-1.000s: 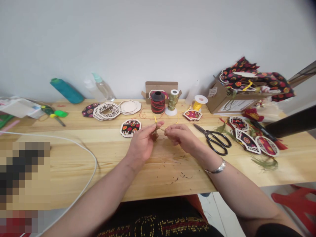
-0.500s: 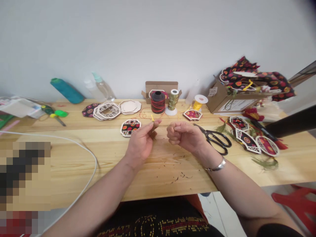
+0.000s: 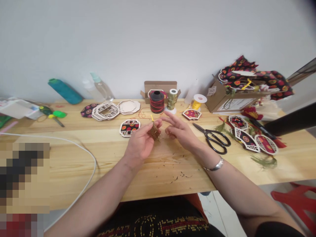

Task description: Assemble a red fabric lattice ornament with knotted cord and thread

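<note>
Between the thumb and fingers of my left hand (image 3: 141,142) is an olive-green tassel (image 3: 155,132), a short yellow cord sticking up from its top. Just right of it, my right hand (image 3: 179,132) has its fingers stretched out and apart, with nothing visible in them. An octagonal ornament (image 3: 129,128) with white lattice edges and dark patterned fabric lies left of my left hand. Black-handled scissors (image 3: 215,138) rest on the table to the right of my right hand.
Behind my hands stand a red cord spool (image 3: 157,104), a gold thread spool (image 3: 172,98) and a yellow cord spool (image 3: 197,103). Lattice pieces (image 3: 106,111) are stacked at left. Finished ornaments (image 3: 247,140) and a cardboard box (image 3: 228,100) of fabric occupy the right. A white cable (image 3: 86,149) crosses the left.
My right hand has gone from closed on thin strands to open with fingers extended. More of the tassel shows in my left hand.
</note>
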Demonstrator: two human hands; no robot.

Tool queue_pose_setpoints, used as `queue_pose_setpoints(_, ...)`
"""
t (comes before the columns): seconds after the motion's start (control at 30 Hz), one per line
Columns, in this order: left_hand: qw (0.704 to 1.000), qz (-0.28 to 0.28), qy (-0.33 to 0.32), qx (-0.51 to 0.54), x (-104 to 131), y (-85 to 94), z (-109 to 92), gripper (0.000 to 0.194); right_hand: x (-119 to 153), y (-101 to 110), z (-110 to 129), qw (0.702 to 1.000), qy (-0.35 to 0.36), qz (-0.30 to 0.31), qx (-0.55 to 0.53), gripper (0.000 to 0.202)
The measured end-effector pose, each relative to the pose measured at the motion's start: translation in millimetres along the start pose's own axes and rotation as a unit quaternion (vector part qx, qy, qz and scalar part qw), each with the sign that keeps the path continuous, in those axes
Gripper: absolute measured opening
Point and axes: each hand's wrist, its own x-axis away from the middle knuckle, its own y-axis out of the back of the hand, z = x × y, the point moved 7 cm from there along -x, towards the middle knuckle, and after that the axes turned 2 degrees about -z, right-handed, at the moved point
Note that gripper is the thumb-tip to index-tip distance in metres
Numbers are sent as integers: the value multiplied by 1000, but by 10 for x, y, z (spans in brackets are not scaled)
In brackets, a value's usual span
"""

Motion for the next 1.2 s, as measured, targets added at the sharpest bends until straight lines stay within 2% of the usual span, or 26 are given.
queue_pose_setpoints(0.1, 1000, 17, 12, -7, 5, -22, 15, 21, 29, -99, 4, 991, 30, 82, 98, 68)
queue_pose_setpoints(0.2, 999, 33, 22, -14, 7, -42, 24, 19, 39, -149, -22, 974, 52, 125, 183, 50)
queue_pose_setpoints(0.3, 999, 31, 8, -18, -3, -24, -4, 17, 44, -164, -19, 941, 90, 124, 303, 23)
queue_pose_setpoints(0.43, 997, 10, -57, -43, -33, 48, -86, 10, 62, -156, -13, 891, 114, 91, 430, 21)
queue_pose_setpoints(0.6, 985, 0, -136, -105, -43, 83, -165, 13, 79, -171, -24, 867, 115, 102, 474, 23)
queue_pose_setpoints(0.73, 982, -3, -154, -109, -37, 80, -183, 14, 108, -183, -24, 854, 79, 161, 489, 21)
queue_pose_setpoints(0.8, 980, 4, -161, -115, -31, 68, -189, 14, 127, -167, 33, 850, 77, 164, 494, 20)
queue_pose_setpoints(0.9, 974, 11, -181, -138, -10, 53, -206, 15, 132, -85, 239, 864, 132, 69, 481, 27)
queue_pose_setpoints(1.0, 971, 18, -184, -154, 8, 40, -190, 16, 142, -6, 340, 906, 149, -29, 395, 22)
queue_pose_setpoints(1.1, 972, 28, -173, -158, 14, 33, -144, 15, 130, -28, 229, 960, 93, -40, 261, 21)
queue_pose_setpoints(1.2, 976, 36, -156, -150, 11, 33, -86, 15, 131, -126, 124, 983, 62, -6, 171, 22)
